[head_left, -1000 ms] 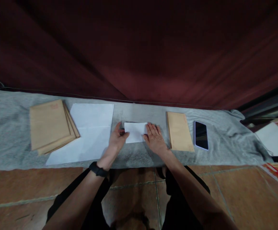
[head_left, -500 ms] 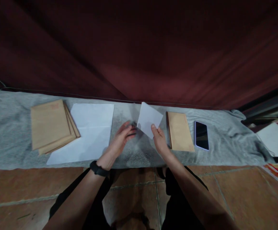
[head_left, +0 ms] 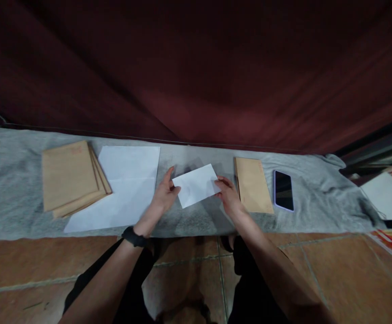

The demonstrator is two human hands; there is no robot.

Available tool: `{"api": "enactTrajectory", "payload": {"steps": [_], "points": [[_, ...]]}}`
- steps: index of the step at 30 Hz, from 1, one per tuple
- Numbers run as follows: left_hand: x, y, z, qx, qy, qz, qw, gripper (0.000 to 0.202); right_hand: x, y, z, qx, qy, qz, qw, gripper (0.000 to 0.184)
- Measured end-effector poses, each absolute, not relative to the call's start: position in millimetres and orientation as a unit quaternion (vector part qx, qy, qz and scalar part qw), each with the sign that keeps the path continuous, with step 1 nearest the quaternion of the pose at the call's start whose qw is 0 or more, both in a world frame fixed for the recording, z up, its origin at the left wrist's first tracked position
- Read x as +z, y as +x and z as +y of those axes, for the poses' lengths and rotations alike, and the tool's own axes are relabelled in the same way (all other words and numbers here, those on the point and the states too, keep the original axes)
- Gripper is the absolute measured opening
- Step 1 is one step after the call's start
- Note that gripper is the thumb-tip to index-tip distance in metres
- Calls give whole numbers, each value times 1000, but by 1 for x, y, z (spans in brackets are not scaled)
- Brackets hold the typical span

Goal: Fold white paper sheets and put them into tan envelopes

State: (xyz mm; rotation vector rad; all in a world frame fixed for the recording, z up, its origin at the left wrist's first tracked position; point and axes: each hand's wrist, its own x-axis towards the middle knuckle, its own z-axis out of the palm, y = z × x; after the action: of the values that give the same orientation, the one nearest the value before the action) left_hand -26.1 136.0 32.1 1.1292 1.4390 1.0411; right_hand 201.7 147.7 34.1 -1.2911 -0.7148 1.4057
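Note:
A folded white sheet of paper point(head_left: 197, 186) is held level above the grey cloth, between both hands. My left hand point(head_left: 166, 191) pinches its left end, thumb on top and the index finger stretched out behind. At the right end, my right hand point(head_left: 226, 191) grips the paper between thumb and fingers. Left of my hands lie larger white sheets point(head_left: 131, 193), with a pile of brown envelopes point(head_left: 69, 177) resting partly over them. To the right is a smaller stack of brown envelopes point(head_left: 254, 185), close to my right hand.
A phone point(head_left: 284, 190) in a pale purple case lies right of the envelopes. Grey cloth point(head_left: 324, 193) covers the narrow bench. A dark red curtain point(head_left: 196, 90) hangs along its far edge. Papers point(head_left: 385, 195) stand at the far right, above a tiled floor point(head_left: 344, 261).
My left hand has come in from open beside the paper and taken its left end. The paper has turned from tilted upright to lengthwise between my hands and come nearer to me.

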Motion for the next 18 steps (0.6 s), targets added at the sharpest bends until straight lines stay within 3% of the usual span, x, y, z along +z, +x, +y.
{"api": "enactTrajectory", "payload": {"steps": [5, 11, 18], "points": [[29, -34, 135, 350, 553, 627, 423, 90, 34, 218, 151, 475, -597, -502, 406, 11], [36, -25, 131, 258, 623, 689, 264, 82, 45, 214, 142, 255, -691, -662, 139, 24], [32, -22, 134, 276, 617, 699, 235, 80, 56, 215, 142, 245, -686, -682, 64, 24]]}}
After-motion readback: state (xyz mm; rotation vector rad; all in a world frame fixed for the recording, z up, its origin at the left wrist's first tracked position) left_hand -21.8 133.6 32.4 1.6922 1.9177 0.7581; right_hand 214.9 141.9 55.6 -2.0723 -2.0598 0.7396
